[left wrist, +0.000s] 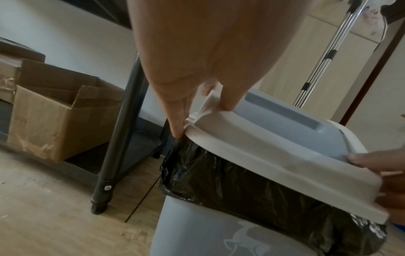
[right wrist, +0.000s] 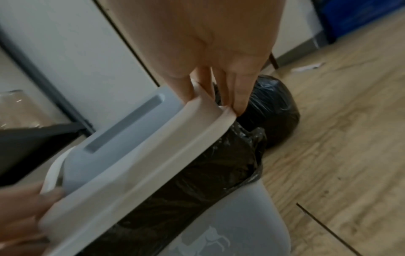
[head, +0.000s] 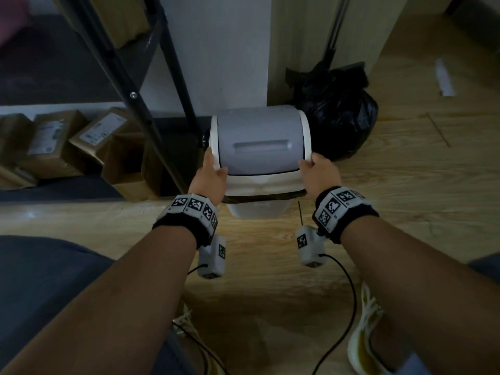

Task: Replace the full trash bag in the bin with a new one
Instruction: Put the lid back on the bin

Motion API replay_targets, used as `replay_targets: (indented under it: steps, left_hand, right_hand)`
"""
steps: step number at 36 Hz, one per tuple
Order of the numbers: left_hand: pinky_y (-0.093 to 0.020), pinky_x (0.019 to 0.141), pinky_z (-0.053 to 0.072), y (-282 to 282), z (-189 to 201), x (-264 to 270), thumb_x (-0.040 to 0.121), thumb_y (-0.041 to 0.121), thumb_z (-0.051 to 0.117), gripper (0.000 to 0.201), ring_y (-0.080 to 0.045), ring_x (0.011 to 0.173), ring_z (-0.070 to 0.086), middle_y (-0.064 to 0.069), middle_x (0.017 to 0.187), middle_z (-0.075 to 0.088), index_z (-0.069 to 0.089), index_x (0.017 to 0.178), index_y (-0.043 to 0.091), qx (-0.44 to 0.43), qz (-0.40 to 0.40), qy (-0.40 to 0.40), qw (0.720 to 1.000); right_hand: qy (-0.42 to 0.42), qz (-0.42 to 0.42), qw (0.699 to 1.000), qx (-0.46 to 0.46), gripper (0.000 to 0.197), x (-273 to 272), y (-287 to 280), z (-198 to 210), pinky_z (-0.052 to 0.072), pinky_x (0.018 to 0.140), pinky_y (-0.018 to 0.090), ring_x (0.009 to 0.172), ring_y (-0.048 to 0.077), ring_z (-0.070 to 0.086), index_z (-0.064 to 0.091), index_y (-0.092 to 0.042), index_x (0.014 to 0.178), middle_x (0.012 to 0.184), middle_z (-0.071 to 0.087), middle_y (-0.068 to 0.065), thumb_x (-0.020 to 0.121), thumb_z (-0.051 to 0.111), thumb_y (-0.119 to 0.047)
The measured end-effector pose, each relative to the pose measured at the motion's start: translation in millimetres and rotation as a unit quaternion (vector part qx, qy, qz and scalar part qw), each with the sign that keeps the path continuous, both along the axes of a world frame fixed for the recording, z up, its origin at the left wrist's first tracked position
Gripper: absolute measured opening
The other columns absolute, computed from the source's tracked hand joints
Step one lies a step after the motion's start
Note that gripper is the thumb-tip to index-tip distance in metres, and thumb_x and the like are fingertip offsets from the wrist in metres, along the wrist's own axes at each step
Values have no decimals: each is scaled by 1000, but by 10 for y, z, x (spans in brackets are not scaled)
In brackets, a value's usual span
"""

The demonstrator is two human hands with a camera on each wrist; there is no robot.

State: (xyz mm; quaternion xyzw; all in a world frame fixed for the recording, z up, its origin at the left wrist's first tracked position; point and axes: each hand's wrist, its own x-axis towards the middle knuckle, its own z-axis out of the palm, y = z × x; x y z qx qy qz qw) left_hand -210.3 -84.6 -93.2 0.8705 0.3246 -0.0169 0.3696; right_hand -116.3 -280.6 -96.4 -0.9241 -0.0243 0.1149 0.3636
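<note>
A grey bin (head: pixel 257 209) stands on the wooden floor with a black trash bag liner (left wrist: pixel 241 187) folded over its rim. On top lies the white-framed lid with a grey flap (head: pixel 259 147), slanted over the liner. My left hand (head: pixel 215 165) grips the lid's left edge, thumb on top and fingers down the side (left wrist: pixel 178 124). My right hand (head: pixel 311 163) grips the right edge the same way (right wrist: pixel 213 104). Behind the bin to the right, a full, tied black bag (head: pixel 338 112) sits on the floor against the wall.
A black metal shelf rack (head: pixel 162 104) stands close on the bin's left, with cardboard boxes (head: pixel 54 142) under it. A metal mop handle (head: pixel 332 36) leans behind the full bag. A paper scrap (head: pixel 443 77) lies far right. My shoes (head: pixel 365 334) are near the bottom edge.
</note>
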Motion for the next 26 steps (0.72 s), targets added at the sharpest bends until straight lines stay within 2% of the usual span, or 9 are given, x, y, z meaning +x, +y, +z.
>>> replay_targets:
  steps: [2, 5, 8, 12, 14, 16, 18, 20, 26]
  left_hand:
    - [-48, 93, 48, -4, 6, 1, 101, 24, 38, 54, -35, 107, 59, -18, 133, 50, 15, 150, 24, 4, -12, 10, 1000]
    - [-45, 98, 44, -14, -1, 0, 102, 23, 37, 53, -34, 116, 54, -14, 144, 42, 15, 150, 23, 2, -14, 8, 1000]
    - [-45, 97, 42, -14, -37, 14, 101, 29, 40, 61, -34, 120, 54, -14, 142, 45, 7, 153, 28, -23, 26, -12, 999]
    - [-49, 102, 44, -29, -42, 36, 98, 29, 44, 60, -37, 121, 53, -18, 137, 52, 19, 152, 24, -11, 41, -40, 998]
    - [-49, 98, 47, -37, -45, 52, 96, 31, 45, 55, -37, 115, 57, -18, 132, 55, 28, 148, 25, 2, 60, -28, 998]
    - [-45, 86, 50, -49, -42, 63, 94, 35, 47, 49, -32, 100, 59, -17, 128, 54, 35, 140, 24, -6, 78, 2, 997]
    - [-38, 74, 47, -42, -62, 78, 92, 37, 49, 47, -27, 88, 55, -16, 125, 52, 38, 134, 21, -16, 82, 15, 996]
    - [-36, 72, 43, -13, -84, 104, 92, 37, 50, 43, -25, 86, 54, -15, 125, 52, 42, 130, 20, -12, 78, 5, 997]
    - [-45, 92, 49, 106, -122, 248, 95, 37, 45, 44, -32, 107, 59, -15, 127, 55, 41, 136, 22, -7, 91, -15, 996]
  right_hand:
    - [25, 3, 999, 22, 35, -1, -31, -3, 47, 93, 42, 104, 34, 58, 57, -4, 106, 111, 62, 17, 97, 41, -34]
    - [41, 22, 997, 54, 38, 9, -89, 4, 46, 92, 40, 103, 32, 59, 62, -4, 108, 109, 64, 15, 96, 45, -36]
    - [47, 27, 997, 61, 38, 10, -112, 18, 46, 92, 38, 103, 30, 60, 64, -7, 111, 111, 65, 13, 96, 46, -37]
    - [46, 16, 997, 56, 39, 0, -72, 18, 43, 88, 32, 106, 29, 59, 63, -8, 114, 114, 65, 12, 97, 45, -38]
    - [47, 10, 998, 41, 41, 5, -54, 8, 43, 88, 33, 106, 31, 59, 63, -6, 113, 114, 65, 13, 97, 44, -39]
    - [43, 1, 999, 29, 42, 14, -39, -3, 47, 89, 36, 103, 33, 62, 63, -5, 107, 111, 66, 15, 96, 44, -41]
    - [37, -12, 999, 34, 42, 24, -27, -19, 52, 89, 41, 96, 33, 64, 64, -8, 101, 104, 68, 15, 94, 45, -45]
    - [31, -19, 999, 39, 41, 53, -14, -32, 54, 86, 42, 90, 32, 66, 65, -9, 95, 96, 68, 13, 92, 47, -46]
    - [36, -8, 999, 29, 39, 246, 71, 6, 52, 82, 32, 90, 29, 66, 67, -8, 91, 94, 69, 11, 92, 53, -44]
